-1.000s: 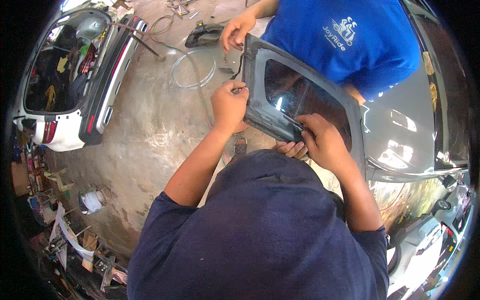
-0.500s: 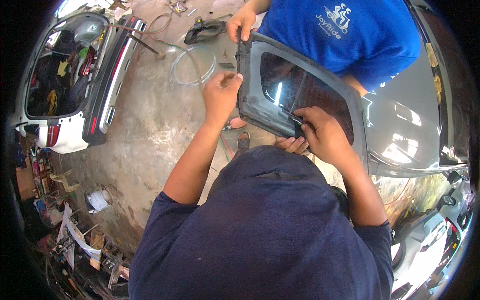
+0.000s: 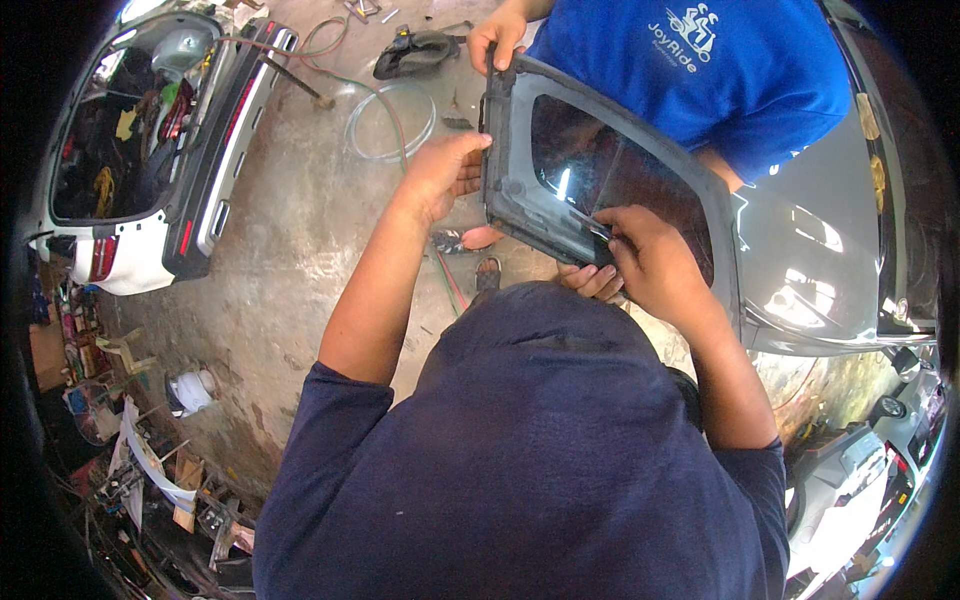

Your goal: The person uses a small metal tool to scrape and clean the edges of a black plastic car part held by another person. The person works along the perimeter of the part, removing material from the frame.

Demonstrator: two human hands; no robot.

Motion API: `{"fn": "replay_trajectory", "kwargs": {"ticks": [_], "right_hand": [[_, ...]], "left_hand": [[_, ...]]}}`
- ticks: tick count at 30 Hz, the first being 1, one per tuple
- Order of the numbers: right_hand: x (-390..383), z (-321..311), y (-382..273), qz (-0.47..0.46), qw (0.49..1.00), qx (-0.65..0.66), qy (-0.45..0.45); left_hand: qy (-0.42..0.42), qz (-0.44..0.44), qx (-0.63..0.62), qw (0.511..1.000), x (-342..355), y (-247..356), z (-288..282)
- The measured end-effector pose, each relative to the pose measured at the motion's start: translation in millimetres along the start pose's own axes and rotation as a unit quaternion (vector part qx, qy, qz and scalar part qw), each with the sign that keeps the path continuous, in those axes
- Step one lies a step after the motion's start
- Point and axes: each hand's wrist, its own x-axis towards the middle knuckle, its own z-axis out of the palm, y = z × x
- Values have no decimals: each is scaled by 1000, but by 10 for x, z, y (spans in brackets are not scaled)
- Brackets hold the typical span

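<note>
A car window glass (image 3: 625, 170) with a wide grey border and dark rubber edging is held up, tilted, between me and a co-worker. My left hand (image 3: 440, 175) is at its left edge, thumb tip against the edging, the other fingers apart below. Over the lower border, my right hand (image 3: 655, 255) pinches a slim tool (image 3: 602, 232) with a shiny part; its exact kind is hidden by my fingers. One co-worker's hand (image 3: 495, 40) grips the upper left corner. Fingers of another hand (image 3: 592, 281), seemingly the co-worker's, curl around the lower edge.
The co-worker in a blue shirt (image 3: 690, 70) stands opposite. A grey car panel (image 3: 800, 240) is at the right. A white tailgate (image 3: 130, 265) lies to the left. A hose (image 3: 390, 115), a coil of clear tube (image 3: 352, 135) and a black bag-like thing (image 3: 415, 55) are on the floor.
My left hand's fingers have loosened from a pinch at the glass edge and spread, the thumb still touching. My right hand has shifted slightly with the slim tool along the lower border.
</note>
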Motion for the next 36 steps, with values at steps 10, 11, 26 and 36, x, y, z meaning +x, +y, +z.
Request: {"fn": "replay_trajectory", "kwargs": {"ticks": [10,11,26,36], "right_hand": [[25,7,-57,5,1000,6,5],[26,10,-53,8,1000,9,6],[67,-7,-25,-10,1000,12,8],[346,-25,4,1,999,-27,23]], "left_hand": [[49,50,9,998,32,-17,47],[75,70,6,995,-34,-7,89],[239,287,433,820,-155,-197,267],[144,289,122,939,430,144,89]]}}
